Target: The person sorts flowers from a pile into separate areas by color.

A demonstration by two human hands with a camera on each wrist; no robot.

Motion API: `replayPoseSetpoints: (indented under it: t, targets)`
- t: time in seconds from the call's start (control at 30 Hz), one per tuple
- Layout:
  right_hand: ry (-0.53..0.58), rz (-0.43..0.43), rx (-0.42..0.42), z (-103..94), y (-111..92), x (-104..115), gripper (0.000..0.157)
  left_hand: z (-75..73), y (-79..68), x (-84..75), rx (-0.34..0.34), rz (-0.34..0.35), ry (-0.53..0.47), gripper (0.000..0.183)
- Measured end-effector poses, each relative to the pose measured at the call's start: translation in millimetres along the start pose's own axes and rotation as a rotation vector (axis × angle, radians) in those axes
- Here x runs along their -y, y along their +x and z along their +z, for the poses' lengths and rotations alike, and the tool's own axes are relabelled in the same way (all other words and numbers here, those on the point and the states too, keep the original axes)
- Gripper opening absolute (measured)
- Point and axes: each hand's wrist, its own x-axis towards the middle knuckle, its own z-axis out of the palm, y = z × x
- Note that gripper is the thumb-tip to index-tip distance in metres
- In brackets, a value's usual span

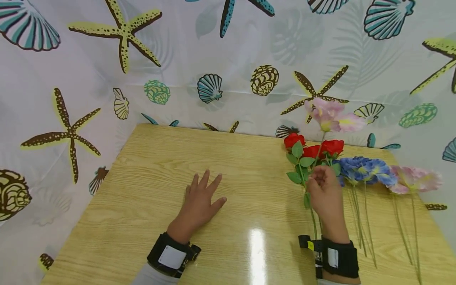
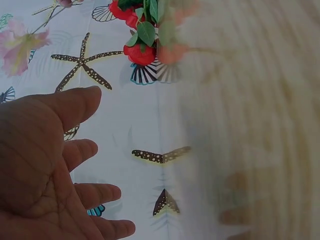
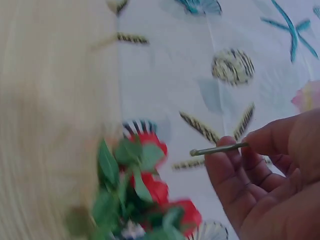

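Note:
My right hand (image 1: 325, 194) pinches the thin green stem (image 3: 220, 149) of a pink artificial flower (image 1: 329, 114) between thumb and fingers. The bloom stands above the hand, in front of the patterned cloth, and the stem's cut end sticks out past the fingertips in the right wrist view. Red roses (image 1: 332, 147) with green leaves lie just behind and left of that hand, their stems running toward the near edge. On the left, my other hand (image 1: 199, 202) is held palm down with fingers spread, close over the table, with nothing in its grasp.
Blue flowers (image 1: 367, 170) and more pink flowers (image 1: 415, 180) lie right of the roses on the wooden table (image 1: 249, 178), stems pointing toward me. A white cloth (image 1: 235, 51) printed with shells and starfish rises behind the table's far edge.

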Motion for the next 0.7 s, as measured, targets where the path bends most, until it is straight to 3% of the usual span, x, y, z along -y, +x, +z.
replayPoseSetpoints:
  t: [0.23,0.4,0.53,0.7]
  targets:
    - [-0.239,0.199,-0.139,-75.6,5,-19,0.037,6.8,1.1,2.6,0.025,-0.024,0.009,0.064]
    - [-0.466,0.324,-0.208,-130.1,10,-50,0.043,6.3,1.4,3.6,-0.009,-0.02,0.014,0.063]
    - [-0.609,0.345,-0.228,-167.1,12,-88,0.044,6.2,9.2,3.8,-0.044,0.018,0.019,0.062]
    - [-0.618,0.338,-0.215,-197.6,7,-123,0.043,5.8,21.6,2.8,-0.07,0.039,0.029,0.058]
